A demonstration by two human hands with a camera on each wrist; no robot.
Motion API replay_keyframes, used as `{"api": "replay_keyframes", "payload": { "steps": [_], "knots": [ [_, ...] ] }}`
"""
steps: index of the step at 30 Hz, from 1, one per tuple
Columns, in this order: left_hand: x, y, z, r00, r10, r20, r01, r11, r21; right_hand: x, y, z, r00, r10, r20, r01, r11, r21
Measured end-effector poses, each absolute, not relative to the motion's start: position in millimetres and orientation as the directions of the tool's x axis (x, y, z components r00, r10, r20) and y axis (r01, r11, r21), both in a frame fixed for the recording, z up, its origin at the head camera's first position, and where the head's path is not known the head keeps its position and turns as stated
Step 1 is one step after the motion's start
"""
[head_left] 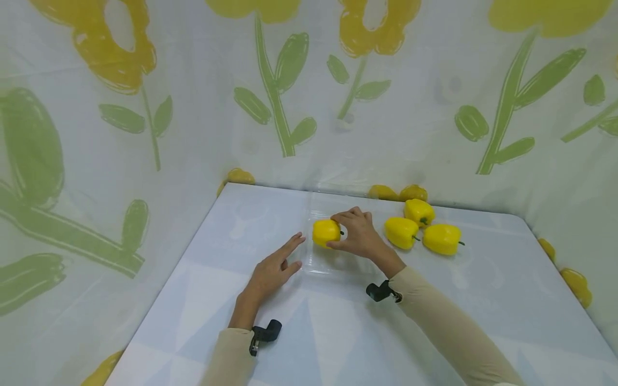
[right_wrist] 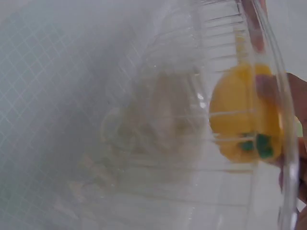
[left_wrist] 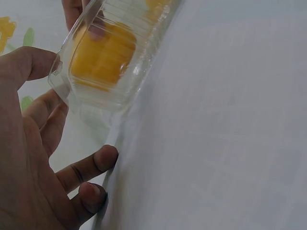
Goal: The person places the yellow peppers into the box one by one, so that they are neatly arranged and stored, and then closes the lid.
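My right hand (head_left: 357,236) grips a yellow bell pepper (head_left: 325,233) between thumb and fingers, its green stem pointing right. The pepper is over a clear plastic container (head_left: 321,266); in the left wrist view it shows through the ribbed clear wall. My left hand (head_left: 272,273) is at the container's left side, fingers loosely extended. In the left wrist view, its thumb (left_wrist: 41,63) reaches the clear rim, while other fingertips (left_wrist: 106,155) rest low near the tabletop.
Three more yellow bell peppers (head_left: 402,232) (head_left: 419,212) (head_left: 441,239) lie close together right of the container. The pale tabletop (head_left: 270,343) ends at a flower-printed curtain (head_left: 410,134) along the back and sides. Each wrist wears a small black camera (head_left: 379,291).
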State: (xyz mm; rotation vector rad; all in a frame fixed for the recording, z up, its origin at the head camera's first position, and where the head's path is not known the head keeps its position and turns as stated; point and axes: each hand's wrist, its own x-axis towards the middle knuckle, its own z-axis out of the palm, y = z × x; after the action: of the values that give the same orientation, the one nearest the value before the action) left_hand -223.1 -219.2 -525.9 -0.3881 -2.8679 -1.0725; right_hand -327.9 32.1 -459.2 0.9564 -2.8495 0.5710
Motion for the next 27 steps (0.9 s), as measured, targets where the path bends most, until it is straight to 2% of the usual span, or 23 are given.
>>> {"api": "replay_keyframes", "payload": {
  "steps": [17, 27],
  "knots": [
    [-220, -219, -528, -0.966, 0.219, 0.135, 0.253, 0.718, 0.649, -327, 23, -466, -0.819, -0.541, 0.191, -0.573, 0.752, -0.327],
    [-222, -222, -527, -0.964, 0.216, 0.156, 0.265, 0.722, 0.639, -331, 16, -472, -0.793, -0.566, 0.226, -0.609, 0.74, -0.284]
  ]
}}
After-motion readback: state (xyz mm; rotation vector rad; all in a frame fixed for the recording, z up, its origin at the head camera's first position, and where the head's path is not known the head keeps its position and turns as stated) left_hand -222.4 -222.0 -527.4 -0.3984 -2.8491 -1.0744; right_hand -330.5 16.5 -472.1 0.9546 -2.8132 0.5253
